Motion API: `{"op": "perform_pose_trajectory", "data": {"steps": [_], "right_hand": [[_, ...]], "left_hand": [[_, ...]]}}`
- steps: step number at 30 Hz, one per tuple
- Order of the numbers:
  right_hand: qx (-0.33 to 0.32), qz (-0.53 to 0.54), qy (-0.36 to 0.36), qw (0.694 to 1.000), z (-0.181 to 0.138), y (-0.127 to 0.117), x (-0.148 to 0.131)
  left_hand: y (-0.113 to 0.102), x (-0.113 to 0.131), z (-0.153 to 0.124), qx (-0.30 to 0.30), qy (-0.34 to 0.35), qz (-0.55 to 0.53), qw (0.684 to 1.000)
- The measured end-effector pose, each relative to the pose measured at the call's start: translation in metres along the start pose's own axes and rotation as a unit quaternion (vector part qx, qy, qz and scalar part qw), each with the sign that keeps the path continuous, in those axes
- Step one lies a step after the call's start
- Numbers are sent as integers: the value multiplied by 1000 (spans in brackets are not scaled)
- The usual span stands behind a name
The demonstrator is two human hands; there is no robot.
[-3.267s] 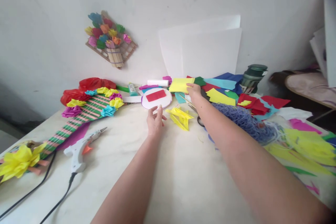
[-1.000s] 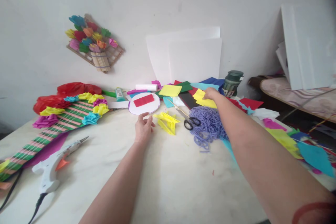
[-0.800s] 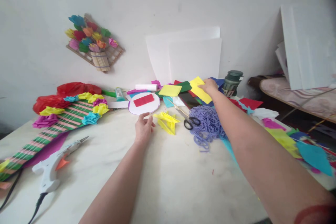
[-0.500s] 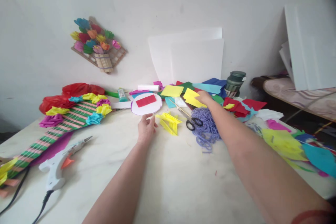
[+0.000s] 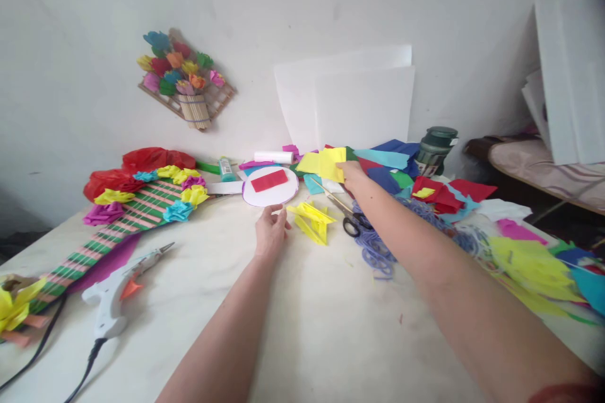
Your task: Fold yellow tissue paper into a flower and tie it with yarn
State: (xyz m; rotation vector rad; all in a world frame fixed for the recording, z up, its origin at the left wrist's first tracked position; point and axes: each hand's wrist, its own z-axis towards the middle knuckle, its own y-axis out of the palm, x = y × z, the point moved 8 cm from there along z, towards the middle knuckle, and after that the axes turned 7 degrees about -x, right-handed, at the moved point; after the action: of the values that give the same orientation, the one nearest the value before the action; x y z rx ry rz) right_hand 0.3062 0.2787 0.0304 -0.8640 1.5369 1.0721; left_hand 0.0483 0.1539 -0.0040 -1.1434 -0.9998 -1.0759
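Observation:
My right hand [image 5: 353, 175] pinches a yellow piece of paper [image 5: 332, 162] over the heap of coloured paper at the back of the table. My left hand [image 5: 272, 227] rests on the table, loosely curled, thumb apart, with nothing visible in it. Just right of it lies a folded bunch of yellow paper [image 5: 314, 223]. Behind it is a white round cutout [image 5: 250, 196] with a purple edge, bearing a red rectangle [image 5: 269, 181]. Black-handled scissors [image 5: 352, 227] and purple yarn [image 5: 378, 250] lie under and beside my right forearm.
At left lie a green guitar-shaped craft [image 5: 111, 227] with paper flowers and a white glue gun [image 5: 106, 302] with its cord. A glue bottle [image 5: 225, 169], white boards [image 5: 363, 107] and a dark green jar [image 5: 435, 150] stand at the back. Paper scraps [image 5: 529, 267] cover the right side.
My right hand has moved left with the yellow paper, which now overlaps another yellow sheet. My left hand stays in its place on the table. The camera view has shifted slightly.

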Motion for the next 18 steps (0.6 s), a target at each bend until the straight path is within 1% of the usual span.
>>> {"op": "perform_pose_trajectory", "data": {"steps": [3, 5, 6, 7, 8, 9, 10, 13, 16, 18], "right_hand": [[-9, 28, 0, 1000, 2, 21, -3], [-38, 42, -2, 998, 4, 35, -11], [-67, 42, 16, 997, 4, 43, -12], [-124, 29, 60, 990, 1, 54, -8], [-162, -3, 104, 981, -3, 61, -2], [-181, -39, 121, 975, -8, 64, 0], [-191, -76, 118, 971, -13, 65, 0], [-198, -165, 82, 963, -31, 63, -3], [-212, -189, 68, 956, -53, 60, -6], [-212, -220, 42, 951, -65, 55, -10]], "left_hand": [[0, 1, -1, -1, -4, -4, 1000], [0, 0, -1, -1, -4, -9, 1000], [0, 0, 0, 0, -3, -12, 1000], [0, -1, 0, 3, -3, -15, 1000], [-1, -1, 0, 4, -3, -18, 1000], [-1, -2, 0, 5, -1, -21, 1000], [-1, -3, 1, 5, 0, -23, 1000], [-1, -5, 2, 9, 5, -30, 999], [-4, -6, 2, 20, 8, -38, 999], [-7, -6, 2, 29, 9, -43, 999]]}}
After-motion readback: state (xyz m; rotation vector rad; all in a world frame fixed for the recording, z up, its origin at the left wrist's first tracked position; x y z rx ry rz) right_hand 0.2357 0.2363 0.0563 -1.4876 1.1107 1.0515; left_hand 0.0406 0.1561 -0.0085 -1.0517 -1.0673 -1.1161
